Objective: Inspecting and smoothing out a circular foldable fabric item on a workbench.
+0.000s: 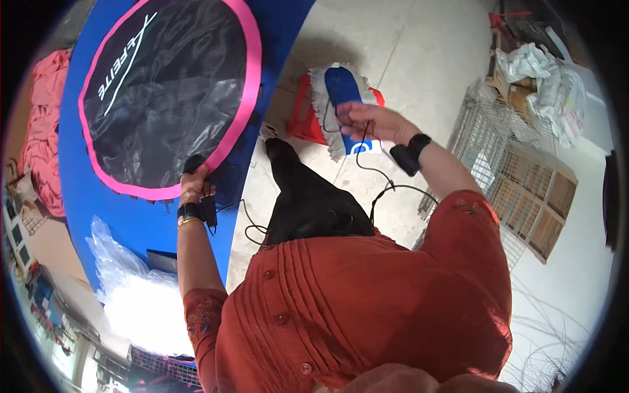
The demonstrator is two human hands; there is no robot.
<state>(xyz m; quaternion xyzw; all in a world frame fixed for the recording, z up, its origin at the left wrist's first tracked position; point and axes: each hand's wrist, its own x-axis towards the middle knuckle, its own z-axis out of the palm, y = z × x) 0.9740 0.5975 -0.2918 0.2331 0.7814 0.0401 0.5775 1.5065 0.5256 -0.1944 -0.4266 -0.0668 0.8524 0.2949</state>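
A round black mesh mat with a pink border [250, 62] lies on a blue surface at the left. My left hand [195, 185] is closed on its near edge, the thumb on the pink band. A small dark piece [194, 164] shows just beyond the fingers; its kind is unclear. My right hand [375, 123] is raised at mid-right, apart from the mat, with fingers loosely curled round a thin black cord [359, 154]. The cord loops past the fingertips and hangs down toward my waist. Both wrists wear black bands.
Under my right hand stands a red stool [303, 114] with a fringed blue-and-white cloth on it. Clear plastic wrapping [141, 295] lies on the blue surface [78, 190]. Pink fabric [46, 131] is heaped at far left. Wire cages [488, 141] and a wooden crate [540, 196] stand right.
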